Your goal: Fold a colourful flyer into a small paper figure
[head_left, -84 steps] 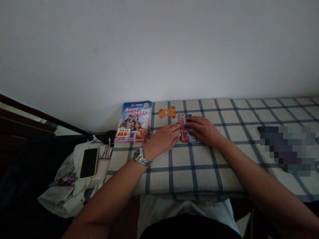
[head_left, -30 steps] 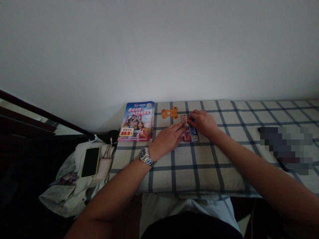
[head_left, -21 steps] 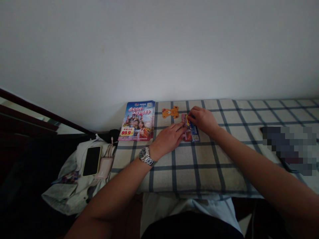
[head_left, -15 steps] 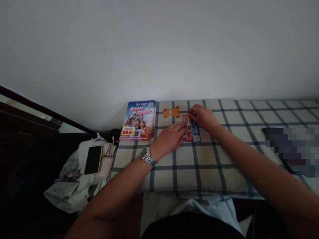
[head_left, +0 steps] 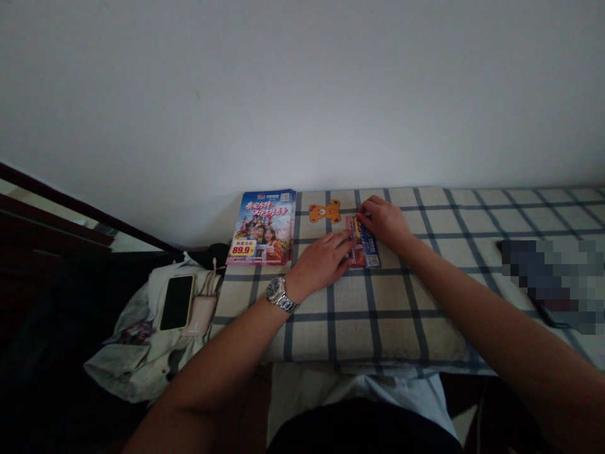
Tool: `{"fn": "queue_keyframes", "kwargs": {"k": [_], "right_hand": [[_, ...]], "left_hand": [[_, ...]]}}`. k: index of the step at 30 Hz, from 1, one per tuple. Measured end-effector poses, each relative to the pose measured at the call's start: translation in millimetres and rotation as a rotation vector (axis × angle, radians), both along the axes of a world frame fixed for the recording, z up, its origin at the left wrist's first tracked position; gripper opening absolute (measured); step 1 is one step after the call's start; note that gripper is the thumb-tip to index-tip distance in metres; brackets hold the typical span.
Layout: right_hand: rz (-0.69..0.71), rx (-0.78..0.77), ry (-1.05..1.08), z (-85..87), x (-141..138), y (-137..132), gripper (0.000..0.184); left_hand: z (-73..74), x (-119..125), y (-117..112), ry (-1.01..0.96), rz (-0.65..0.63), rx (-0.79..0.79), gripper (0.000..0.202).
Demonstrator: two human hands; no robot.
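A small folded flyer [head_left: 370, 246], printed in blue, red and yellow with a QR code, lies on the checked cloth between my hands. My left hand [head_left: 322, 261], with a metal watch at the wrist, rests with fingers stretched out over the flyer's left side. At its top edge is my right hand [head_left: 384, 222], fingers bent and tips drawn together on the paper. Just beyond my left hand lies a flat orange bear cutout [head_left: 324, 212]. Farther left sits a stack of colourful flyers [head_left: 262, 230] with large Chinese lettering.
The checked tablecloth [head_left: 392, 315] reaches to the white wall [head_left: 302, 94]. A blurred-out dark device [head_left: 543, 284] lies at right. Below on the left, a phone [head_left: 178, 302] and a pale power bank [head_left: 200, 315] rest on light cloth [head_left: 137, 372].
Both hands stay almost in place on the folded flyer. The left fingers have shifted very slightly; the other objects have not moved.
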State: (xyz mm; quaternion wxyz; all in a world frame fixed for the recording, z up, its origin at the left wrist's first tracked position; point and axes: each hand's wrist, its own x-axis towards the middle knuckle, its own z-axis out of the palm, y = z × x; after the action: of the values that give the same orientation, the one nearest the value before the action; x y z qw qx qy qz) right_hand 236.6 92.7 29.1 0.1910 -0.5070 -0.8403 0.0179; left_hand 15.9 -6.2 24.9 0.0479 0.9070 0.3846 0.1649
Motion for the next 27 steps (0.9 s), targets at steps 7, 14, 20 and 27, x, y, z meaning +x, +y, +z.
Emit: {"fn": "queue_keyframes", "kwargs": {"k": [7,14,20,27], "right_hand": [[0.115,-0.039,0.125,-1.5,10,-5,0.009],[0.16,-0.087,0.172,-5.3,19,-6,0.006],[0.212,-0.123,0.161,-6.9,23,-11,0.005],[0.265,-0.113,0.159,-6.5,24,-25,0.012]], "left_hand": [[-0.6,0,1,-0.032,-0.002,0.0,0.043],[-0.7,-2,0,-0.041,0.004,0.008,0.043],[-1.8,-2,4,-0.063,-0.008,-0.032,0.037],[2.1,-1,4,-0.071,-0.002,-0.053,0.039]]}}
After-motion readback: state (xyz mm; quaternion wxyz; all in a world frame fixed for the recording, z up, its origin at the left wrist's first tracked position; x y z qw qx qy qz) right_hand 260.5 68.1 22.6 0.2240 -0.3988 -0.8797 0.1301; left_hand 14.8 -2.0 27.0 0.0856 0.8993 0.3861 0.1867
